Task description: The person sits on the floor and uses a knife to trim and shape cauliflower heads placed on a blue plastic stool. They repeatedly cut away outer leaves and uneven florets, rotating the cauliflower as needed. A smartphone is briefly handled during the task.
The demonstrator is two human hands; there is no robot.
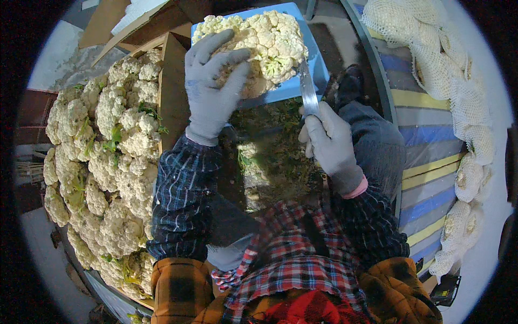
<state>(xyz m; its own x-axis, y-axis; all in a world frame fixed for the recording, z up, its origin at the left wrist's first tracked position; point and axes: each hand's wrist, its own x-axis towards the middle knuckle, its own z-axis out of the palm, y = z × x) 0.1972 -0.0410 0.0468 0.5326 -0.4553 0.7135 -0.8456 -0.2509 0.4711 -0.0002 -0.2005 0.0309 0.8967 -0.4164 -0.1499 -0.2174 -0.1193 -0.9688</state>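
Both hands wear pale grey gloves. My left hand [216, 79] rests with spread fingers on the left part of a mass of cream cauliflower heads [273, 40] lying in a blue plastic tray [317, 67]. My right hand [327, 139] is closed around the handle of a knife [309, 91], whose broad metal blade points up and away. The blade's tip lies against the right edge of the cauliflower, over the tray's right side. How the left fingertips meet the cauliflower is partly hidden.
A cardboard-lined crate [168, 77] heaped with cauliflower heads [121, 162] stands at my left. At right, white net bags of cauliflower [433, 60] lie along a striped surface [429, 133] behind a metal rail [380, 77]. Leaf scraps [283, 158] lie below the tray.
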